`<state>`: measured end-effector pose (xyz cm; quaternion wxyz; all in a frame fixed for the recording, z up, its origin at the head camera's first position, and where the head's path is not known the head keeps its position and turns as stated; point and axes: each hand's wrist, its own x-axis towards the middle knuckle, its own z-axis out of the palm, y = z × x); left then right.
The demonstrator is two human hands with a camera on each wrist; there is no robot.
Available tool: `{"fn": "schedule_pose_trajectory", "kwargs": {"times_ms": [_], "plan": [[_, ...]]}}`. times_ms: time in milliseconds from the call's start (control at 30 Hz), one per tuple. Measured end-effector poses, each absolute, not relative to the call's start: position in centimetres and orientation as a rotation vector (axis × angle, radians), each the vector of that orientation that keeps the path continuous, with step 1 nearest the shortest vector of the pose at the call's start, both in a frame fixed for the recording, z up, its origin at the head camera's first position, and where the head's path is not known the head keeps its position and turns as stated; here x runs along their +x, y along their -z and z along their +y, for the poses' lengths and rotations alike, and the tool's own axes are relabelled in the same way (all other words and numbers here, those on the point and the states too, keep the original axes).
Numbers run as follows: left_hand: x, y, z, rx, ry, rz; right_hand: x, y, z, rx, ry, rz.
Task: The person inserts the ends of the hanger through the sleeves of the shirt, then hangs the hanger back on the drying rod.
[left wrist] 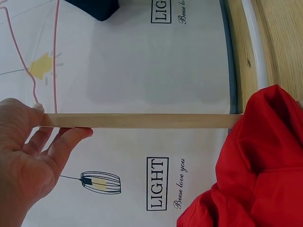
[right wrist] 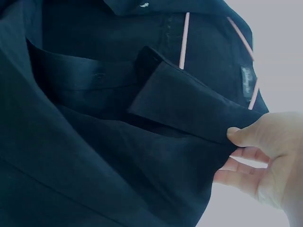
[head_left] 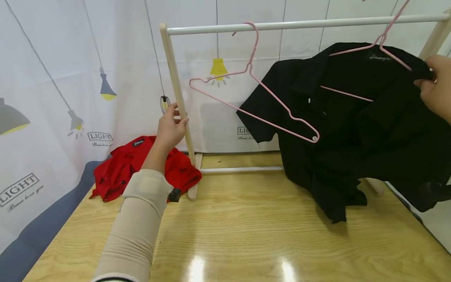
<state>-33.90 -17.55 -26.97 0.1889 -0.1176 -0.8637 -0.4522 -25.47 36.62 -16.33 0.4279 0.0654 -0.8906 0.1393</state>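
In the head view, impossible to see the whole right hand (head_left: 438, 87) or black shirt (head_left: 352, 133), cropped at three o'clock, the hanger hook (head_left: 387, 29), cropped at two, or the red garment (head_left: 128, 162), partly behind the left forearm (head_left: 137, 219) at eight.

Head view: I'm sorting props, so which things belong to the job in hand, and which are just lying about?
In the job:
black shirt, held
inner pink hanger
clothes rack, held

Apparently idle:
red garment on table
empty pink hanger

My left sleeve (head_left: 132, 231) is beige and wrinkled, ending in a broad cuff (head_left: 148, 187) (a dark band (head_left: 114, 279) edged white shows farther up).
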Motion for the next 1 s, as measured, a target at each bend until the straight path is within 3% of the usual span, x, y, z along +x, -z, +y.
{"fn": "schedule_pose_trajectory", "kwargs": {"times_ms": [400, 1000], "plan": [[-33.8, 26.8, -17.4, -0.315, 1.286, -2.442, -27.9, 16.0, 37.5, 0.061, -0.408, -2.295], [-33.9, 26.9, -17.3, -0.319, 1.267, -2.440, -27.9, 17.3, 38.4, 0.043, -0.232, -2.484]]}}
